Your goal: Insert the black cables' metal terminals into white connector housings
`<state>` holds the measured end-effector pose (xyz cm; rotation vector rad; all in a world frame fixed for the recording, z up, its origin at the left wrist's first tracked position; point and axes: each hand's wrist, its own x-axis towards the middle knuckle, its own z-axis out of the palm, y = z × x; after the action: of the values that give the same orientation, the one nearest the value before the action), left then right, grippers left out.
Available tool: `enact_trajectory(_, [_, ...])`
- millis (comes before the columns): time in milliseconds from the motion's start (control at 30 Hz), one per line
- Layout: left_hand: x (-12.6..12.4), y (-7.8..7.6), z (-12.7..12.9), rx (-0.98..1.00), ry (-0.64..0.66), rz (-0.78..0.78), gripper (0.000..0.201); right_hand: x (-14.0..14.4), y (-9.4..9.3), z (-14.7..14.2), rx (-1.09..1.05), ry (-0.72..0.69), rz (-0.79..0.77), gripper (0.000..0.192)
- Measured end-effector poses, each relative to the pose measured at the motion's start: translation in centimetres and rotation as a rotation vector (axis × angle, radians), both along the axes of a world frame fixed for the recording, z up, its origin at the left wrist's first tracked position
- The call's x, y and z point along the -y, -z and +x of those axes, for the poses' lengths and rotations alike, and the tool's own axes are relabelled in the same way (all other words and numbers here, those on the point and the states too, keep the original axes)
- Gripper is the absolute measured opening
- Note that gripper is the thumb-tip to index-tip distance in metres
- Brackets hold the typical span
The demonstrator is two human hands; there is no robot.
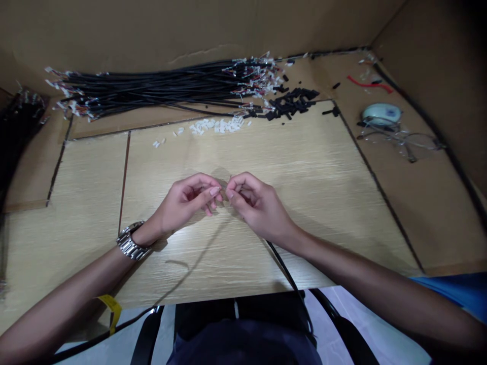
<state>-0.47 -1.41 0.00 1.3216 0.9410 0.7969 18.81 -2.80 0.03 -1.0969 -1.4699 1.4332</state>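
1. Brown cardboard walls [213, 30] enclosed a pale wood-grained table [312, 167], with dark seams running along its edges.
2. Across the far side lay a long bundle of black cables [160, 86], with thin coloured wires and pale tips at both ends; another dark bundle [19, 121] lay at the far left.
3. Near the first bundle's right end, short black pieces [294, 103] were heaped together, and small white pieces [218, 125] were scattered just in front of the bundle.
4. On the cardboard strip to the right were a red strip [369, 84], a rounded pale green object [381, 114] and, just beside it, a pair of glasses [407, 139].
5. Over the middle of the table, the person's hands met almost fingertip to fingertip. The right hand [262, 208] had its thumb and forefinger pinched on a thin end of a black cable [283, 263], which ran from beneath that hand over the table's near edge toward the lap.
6. The left hand [190, 200] had its thumb and forefinger brought together beside that end, its other fingers curled loosely; whether it gripped anything was too small to tell.
7. A metal watch [131, 242] circled the left wrist, and a yellow tag [112, 309] showed near the left forearm.
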Motion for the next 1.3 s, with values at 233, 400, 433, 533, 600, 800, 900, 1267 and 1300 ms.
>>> enact_trajectory(233, [0.1,0.1,0.0,-0.008,0.001,0.032,0.014,0.0,0.2,0.0,-0.019,-0.018,-0.031,0.016])
enact_trajectory(400, [-0.1,-0.2,-0.1,0.02,-0.02,0.01,0.016,0.1,0.2,0.0,0.014,-0.009,-0.019,0.01])
enact_trajectory(433, [-0.2,-0.2,-0.1,0.026,-0.018,0.007,0.017,0.1,0.2,0.0,0.009,-0.006,-0.025,0.009])
enact_trajectory(533, [-0.4,-0.3,-0.1,0.044,-0.016,-0.015,0.018,-0.1,0.1,-0.2,-0.06,0.003,-0.096,0.008])
enact_trajectory(600, [-0.5,-0.3,-0.1,0.056,-0.018,-0.033,0.019,-0.3,-0.1,-0.2,-0.123,-0.003,-0.197,0.009])
enact_trajectory(800, [-0.5,0.0,-0.2,0.096,-0.018,-0.04,0.016,-0.9,-0.8,0.0,-0.16,-0.028,-0.414,0.01])
enact_trajectory(900, [-0.5,0.2,-0.2,0.101,-0.01,-0.034,0.015,-0.9,-0.8,0.0,-0.145,-0.016,-0.426,0.008])
enact_trajectory(1267, [-0.5,0.2,-0.2,0.098,-0.015,-0.029,0.014,-0.8,-0.4,0.0,-0.122,-0.019,-0.394,0.01])
enact_trajectory(1300, [-0.5,0.2,-0.2,0.099,-0.018,-0.026,0.014,-0.8,-0.4,0.0,-0.119,-0.018,-0.393,0.01])
